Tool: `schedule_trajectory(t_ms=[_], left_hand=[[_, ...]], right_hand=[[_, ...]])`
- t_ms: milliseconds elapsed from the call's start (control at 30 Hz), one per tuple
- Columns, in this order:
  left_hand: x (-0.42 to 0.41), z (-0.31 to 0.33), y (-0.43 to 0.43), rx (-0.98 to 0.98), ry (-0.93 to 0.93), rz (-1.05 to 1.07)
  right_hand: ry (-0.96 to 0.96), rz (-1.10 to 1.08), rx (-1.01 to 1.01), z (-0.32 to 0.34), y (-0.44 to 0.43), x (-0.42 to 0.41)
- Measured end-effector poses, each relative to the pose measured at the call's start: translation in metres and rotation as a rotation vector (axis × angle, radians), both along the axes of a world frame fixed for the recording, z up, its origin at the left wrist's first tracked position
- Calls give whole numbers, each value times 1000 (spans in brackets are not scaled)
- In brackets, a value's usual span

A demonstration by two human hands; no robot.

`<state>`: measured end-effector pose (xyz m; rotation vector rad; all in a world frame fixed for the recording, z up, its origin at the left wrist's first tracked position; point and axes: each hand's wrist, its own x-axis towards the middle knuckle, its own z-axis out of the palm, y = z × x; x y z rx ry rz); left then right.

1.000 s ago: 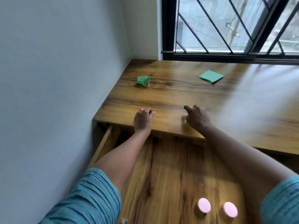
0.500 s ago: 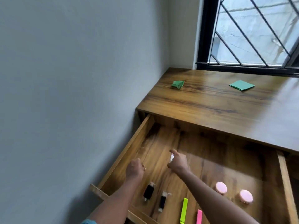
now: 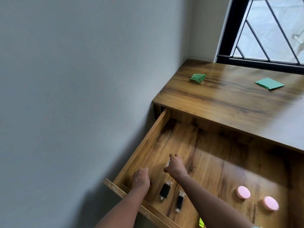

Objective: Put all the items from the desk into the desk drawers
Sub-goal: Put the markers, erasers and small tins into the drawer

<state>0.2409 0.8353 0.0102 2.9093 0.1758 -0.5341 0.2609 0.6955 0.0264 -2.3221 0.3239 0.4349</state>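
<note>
Down in the open drawer (image 3: 144, 142), the right hand (image 3: 175, 165) pinched a small whitish object, the left hand (image 3: 141, 178) curled, contents hidden, beside two black clear-capped sticks (image 3: 165, 190).

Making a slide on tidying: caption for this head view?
Both hands lower small items into the open drawer; two green cloths, crumpled and folded, remain on the desk.

A wooden desk (image 3: 230, 102) is set into a corner below a window. Two green items are seen on its top: a crumpled green cloth (image 3: 198, 78) near the wall and a flat folded green cloth (image 3: 269, 83) further right, well apart from it.
</note>
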Motion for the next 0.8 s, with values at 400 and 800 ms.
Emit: schedule_trajectory(t_ms=[400,800], left_hand=[[13,9,16,-47,-97,-100],[54,64,-48,-153,-136,-412]], right_hand=[[-4,153,-135,-22,57,18],[-178,-57,-193,38,-30,-6]])
